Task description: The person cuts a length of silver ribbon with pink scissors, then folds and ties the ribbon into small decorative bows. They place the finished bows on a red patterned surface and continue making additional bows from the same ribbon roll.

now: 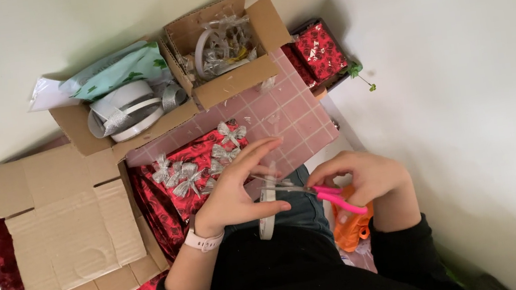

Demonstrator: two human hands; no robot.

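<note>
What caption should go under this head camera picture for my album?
Left hand holds a silver ribbon strip while right hand works pink-handled scissors beside silver bows.

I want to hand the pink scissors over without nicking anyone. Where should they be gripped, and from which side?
Probably by the pink handle loops, coming from the person's right. On the pink scissors the handles sit under the right hand, while the blades point left toward the roll of tape in the left hand; that end is sharp and crowded.

bows (197, 164) on wrapping paper (166, 208), cardboard boxes (194, 73) behind, flattened cardboard (68, 232) left
</note>
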